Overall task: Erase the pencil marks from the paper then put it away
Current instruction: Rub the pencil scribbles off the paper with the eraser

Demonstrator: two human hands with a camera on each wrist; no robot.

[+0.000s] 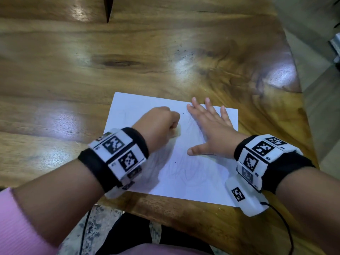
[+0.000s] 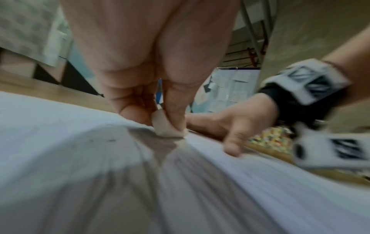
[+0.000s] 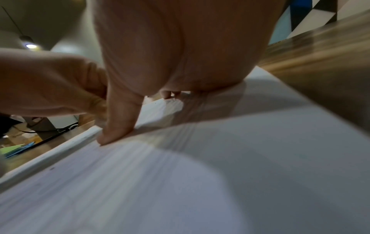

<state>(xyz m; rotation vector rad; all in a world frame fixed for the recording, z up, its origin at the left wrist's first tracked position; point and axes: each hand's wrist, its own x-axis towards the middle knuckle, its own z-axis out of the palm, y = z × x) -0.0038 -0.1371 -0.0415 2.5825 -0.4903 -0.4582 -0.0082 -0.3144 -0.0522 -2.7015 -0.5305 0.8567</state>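
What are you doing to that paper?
A person is rubbing out pencil marks. The left hand pinches a small eraser and presses it on the white paper, which lies on a wooden table. The right hand lies flat with its fingers spread, holding the sheet down. Faint pencil scribbles still show on the paper, so the erasing isn't finished.

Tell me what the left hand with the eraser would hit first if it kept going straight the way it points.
Probably the right hand, pressed flat on the paper just beside it. The left hand pinches the eraser, pointing forward and rightward; the exact line is hard to judge through the blur.
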